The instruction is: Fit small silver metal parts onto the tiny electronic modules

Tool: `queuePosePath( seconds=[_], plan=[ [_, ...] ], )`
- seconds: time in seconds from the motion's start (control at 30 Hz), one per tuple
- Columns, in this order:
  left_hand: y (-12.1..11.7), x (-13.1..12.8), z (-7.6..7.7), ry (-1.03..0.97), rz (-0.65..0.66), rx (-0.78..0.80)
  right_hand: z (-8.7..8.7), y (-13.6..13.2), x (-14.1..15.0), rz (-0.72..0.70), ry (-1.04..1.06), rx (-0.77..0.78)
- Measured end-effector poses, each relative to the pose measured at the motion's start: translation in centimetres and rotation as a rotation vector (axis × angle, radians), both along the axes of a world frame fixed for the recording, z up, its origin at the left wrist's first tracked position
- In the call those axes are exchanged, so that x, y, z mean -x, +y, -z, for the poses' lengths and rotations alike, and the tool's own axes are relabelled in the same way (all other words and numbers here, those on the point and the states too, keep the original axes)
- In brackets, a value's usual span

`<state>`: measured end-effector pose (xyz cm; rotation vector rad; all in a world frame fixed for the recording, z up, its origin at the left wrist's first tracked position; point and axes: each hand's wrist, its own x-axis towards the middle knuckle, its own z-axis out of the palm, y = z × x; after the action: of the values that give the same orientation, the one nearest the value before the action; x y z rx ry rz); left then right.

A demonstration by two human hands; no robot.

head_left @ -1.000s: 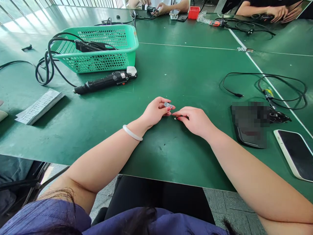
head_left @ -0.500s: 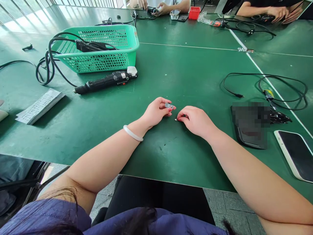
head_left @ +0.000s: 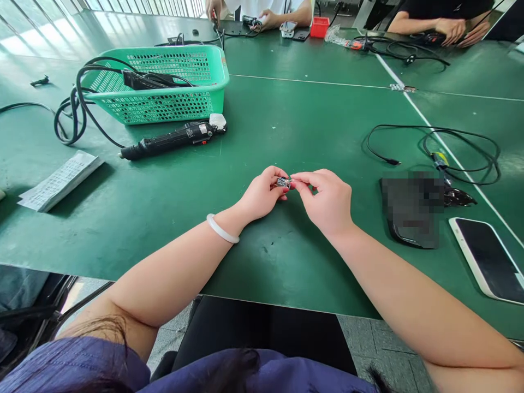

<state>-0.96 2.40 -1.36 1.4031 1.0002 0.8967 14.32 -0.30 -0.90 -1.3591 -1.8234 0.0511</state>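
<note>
My left hand (head_left: 262, 194), with a white bangle on the wrist, is closed around a small grey-and-dark piece like a circuit board (head_left: 282, 182), between thumb and fingers. My right hand (head_left: 327, 199) pinches a tiny pale part (head_left: 291, 180) at the right end of that piece. The fingertips of both hands nearly meet, so I cannot tell whether the tiny part sits in the piece or only touches it. Both hands are just above the green tabletop (head_left: 245, 262).
A black electric screwdriver (head_left: 174, 140) lies before a green basket (head_left: 164, 103) holding cables. Folded paper (head_left: 61, 180) is at left. A black pouch-like item (head_left: 411, 218), partly blurred, a coiled cable (head_left: 450, 130) and a phone (head_left: 487, 259) lie at right. Two people work across the table.
My right hand has lifted from the tabletop with the tiny part and moved up and left to the piece in my left hand. My left hand has stayed nearly in place.
</note>
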Motion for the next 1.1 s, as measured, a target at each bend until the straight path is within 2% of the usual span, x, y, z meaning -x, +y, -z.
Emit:
queuePosePath(
  seconds=[0.17, 0.4, 0.7, 0.9, 1.1],
  plan=[
    [-0.4, -0.1, -0.3, 0.075, -0.007, -0.090, 0.3, 0.1, 0.7, 0.038, -0.097, -0.085],
    [-0.6, -0.2, -0.4, 0.116, -0.020, -0.146, 0.1, -0.1, 0.7, 0.043, -0.160, -0.092],
    [-0.2, -0.2, 0.0, 0.007, -0.039, -0.062, 0.1, -0.1, 0.7, 0.023, -0.147, -0.051],
    [0.1, -0.1, 0.3, -0.094, -0.046, 0.030, 0.1, 0.0, 0.3, 0.032, -0.034, -0.008],
    [0.3, 0.0, 0.2, -0.203, -0.070, 0.120, 0.3, 0.3, -0.2, -0.042, 0.026, -0.067]
  ],
)
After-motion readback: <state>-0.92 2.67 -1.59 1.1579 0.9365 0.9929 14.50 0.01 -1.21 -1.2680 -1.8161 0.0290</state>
